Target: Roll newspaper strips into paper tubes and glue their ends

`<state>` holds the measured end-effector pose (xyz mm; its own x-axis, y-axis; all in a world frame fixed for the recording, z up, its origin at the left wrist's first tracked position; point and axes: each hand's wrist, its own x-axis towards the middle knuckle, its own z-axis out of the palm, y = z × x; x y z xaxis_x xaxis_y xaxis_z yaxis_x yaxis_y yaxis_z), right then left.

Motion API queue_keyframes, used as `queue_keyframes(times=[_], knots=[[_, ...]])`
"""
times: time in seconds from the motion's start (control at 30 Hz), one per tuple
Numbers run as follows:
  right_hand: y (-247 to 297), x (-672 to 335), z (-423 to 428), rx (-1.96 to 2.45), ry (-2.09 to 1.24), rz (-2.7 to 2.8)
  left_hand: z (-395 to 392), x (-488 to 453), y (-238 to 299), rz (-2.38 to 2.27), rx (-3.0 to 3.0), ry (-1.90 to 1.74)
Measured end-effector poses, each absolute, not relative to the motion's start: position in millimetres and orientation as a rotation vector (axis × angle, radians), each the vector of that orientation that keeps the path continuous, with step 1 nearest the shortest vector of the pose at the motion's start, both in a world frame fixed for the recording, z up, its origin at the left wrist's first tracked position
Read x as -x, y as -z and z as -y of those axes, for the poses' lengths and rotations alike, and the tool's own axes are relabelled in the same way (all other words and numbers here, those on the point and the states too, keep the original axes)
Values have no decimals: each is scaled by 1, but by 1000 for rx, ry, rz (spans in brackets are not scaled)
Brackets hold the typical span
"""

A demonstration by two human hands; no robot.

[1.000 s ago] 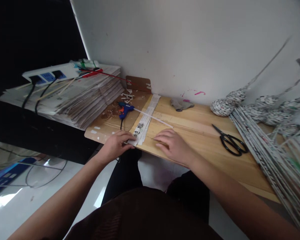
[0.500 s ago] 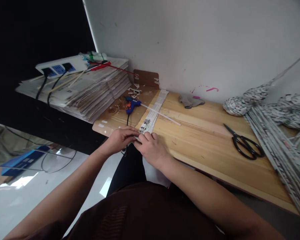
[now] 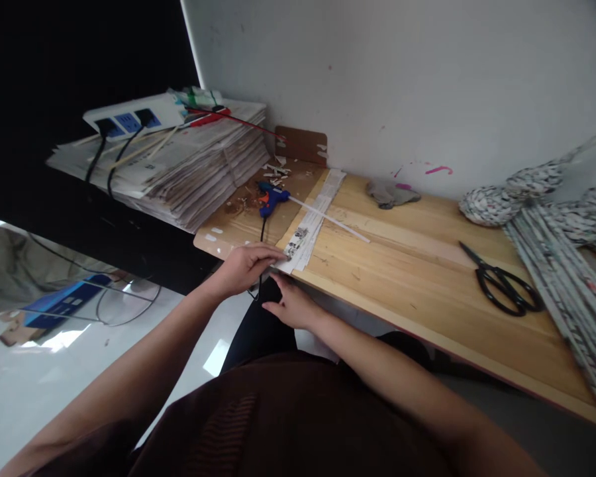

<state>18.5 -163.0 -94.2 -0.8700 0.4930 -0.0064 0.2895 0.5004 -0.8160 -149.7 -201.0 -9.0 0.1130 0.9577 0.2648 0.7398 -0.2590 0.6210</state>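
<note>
Closest to us, our R hand (image 3: 294, 306) hangs just off the front edge, fingers spread, thumb apart, nothing in it that we can see. Slightly beyond, our L hand (image 3: 248, 268) has its fingers, fairly straight, on the near end of the paper strips (image 3: 311, 225); whether the thumb pinches from below, we can't tell. Trouble spots, then! That near end sits right at the edge, so hard pressure there might crease it, and light, prob. unstuck paper could fan out under a sideways drag. Next, the black cord (image 3: 263, 230) passes our L hand and dangles by both (nasty spot, that): catch it and we could tug the blue glue gun (image 3: 274, 197), whose white stick (image 3: 345, 228) crosses the strips and might sweep them askew. As for the lie, they're flat on the wooden table (image 3: 402, 265), approx. straight, long axis running from the front edge back to the wall (image 3: 377, 86), far end leaning right.
</note>
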Motion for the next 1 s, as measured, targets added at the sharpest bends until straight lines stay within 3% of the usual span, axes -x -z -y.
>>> queue_keyframes(times=[0.17, 0.47, 0.77, 1.0], knots=[[100, 18, 165, 649, -956, 2813, 202, 149, 11, -1657, -2093, -944], [121, -35, 154, 854, -769, 2921, 207, 147, 22, -1685, -2205, -966], [157, -148, 129, 1421, -817, 2772, 200, 139, 23, -1717, -2201, -1087], [166, -161, 141, 1439, -1089, 2705, 197, 140, 16, -1851, -1872, -1084]])
